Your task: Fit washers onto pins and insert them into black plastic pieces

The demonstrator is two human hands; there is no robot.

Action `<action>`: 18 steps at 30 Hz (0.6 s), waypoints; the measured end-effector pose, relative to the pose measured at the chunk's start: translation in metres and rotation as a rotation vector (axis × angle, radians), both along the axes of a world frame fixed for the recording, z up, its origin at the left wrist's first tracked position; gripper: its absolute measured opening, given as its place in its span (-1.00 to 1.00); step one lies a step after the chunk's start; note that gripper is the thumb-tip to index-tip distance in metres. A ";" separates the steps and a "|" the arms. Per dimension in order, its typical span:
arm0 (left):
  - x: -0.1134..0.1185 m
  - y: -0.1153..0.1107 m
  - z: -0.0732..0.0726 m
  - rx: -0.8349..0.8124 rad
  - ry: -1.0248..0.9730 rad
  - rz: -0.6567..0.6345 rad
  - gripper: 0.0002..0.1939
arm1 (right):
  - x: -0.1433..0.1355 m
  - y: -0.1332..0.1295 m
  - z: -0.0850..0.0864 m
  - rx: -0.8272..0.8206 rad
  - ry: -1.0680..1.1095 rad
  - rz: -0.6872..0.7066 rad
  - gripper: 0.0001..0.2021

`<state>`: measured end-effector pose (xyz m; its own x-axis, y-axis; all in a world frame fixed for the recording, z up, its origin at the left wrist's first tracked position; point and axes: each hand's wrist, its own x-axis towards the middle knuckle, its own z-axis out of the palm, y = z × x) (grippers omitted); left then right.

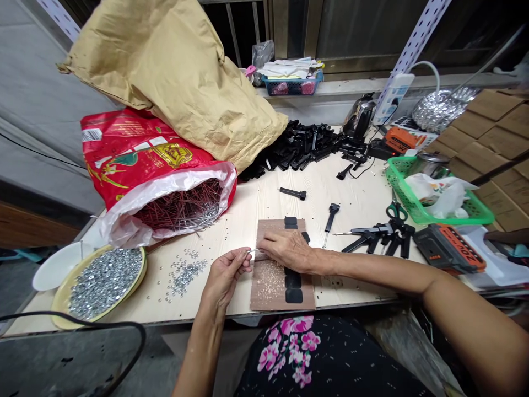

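Note:
My left hand (226, 273) pinches a thin metal rod (253, 251) between thumb and fingertips, just left of the brown board (264, 300). My right hand (291, 251) is closed over the board, its fingertips at the rod's other end; whatever else they cover is hidden. Black rectangular pads (293, 296) run down the board, and pale crumb-like bits lie beside them. Left of my left hand, small silver washers (185, 278) are scattered on the table. A black plastic piece with a metal shaft (331, 218) lies beyond my right hand.
A yellow bowl (58, 303) of washers stands at the left, before an open red bag (124, 149) of thin rods. Black parts (309, 143) are heaped behind. At the right are scissors (397, 212), a green basket (438, 218), a battery pack (450, 248) and cartons (491, 149).

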<state>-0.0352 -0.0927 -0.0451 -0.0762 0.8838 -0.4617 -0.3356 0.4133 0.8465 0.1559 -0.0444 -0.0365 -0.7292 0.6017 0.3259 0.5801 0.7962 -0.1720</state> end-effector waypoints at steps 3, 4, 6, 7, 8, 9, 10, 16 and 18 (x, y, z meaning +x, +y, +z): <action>0.000 0.001 -0.003 -0.052 -0.078 0.018 -0.65 | 0.001 0.003 0.003 0.055 -0.034 0.009 -0.83; 0.001 0.001 -0.004 -0.053 -0.082 0.025 -0.65 | 0.001 0.004 0.004 0.084 -0.055 0.025 -0.83; 0.002 0.000 -0.005 -0.029 -0.052 0.035 -0.66 | 0.001 0.006 0.006 0.140 -0.096 0.073 -0.83; 0.003 -0.001 -0.006 -0.005 -0.014 0.038 -0.66 | 0.001 0.006 0.007 0.157 -0.112 0.096 -0.83; 0.004 -0.002 -0.006 0.023 0.036 0.038 -0.66 | 0.001 0.007 0.008 0.168 -0.124 0.115 -0.83; 0.005 -0.003 -0.007 0.051 0.093 0.032 -0.66 | 0.001 0.007 0.009 0.173 -0.132 0.131 -0.83; 0.005 -0.004 -0.007 0.077 0.149 0.021 -0.66 | 0.001 0.007 0.009 0.177 -0.138 0.149 -0.83; 0.002 -0.006 -0.005 0.138 0.286 -0.097 -0.68 | 0.002 0.010 0.006 0.173 -0.154 0.201 -0.86; 0.002 -0.004 -0.002 0.151 0.304 -0.109 -0.69 | 0.003 0.011 0.007 0.184 -0.150 0.201 -0.84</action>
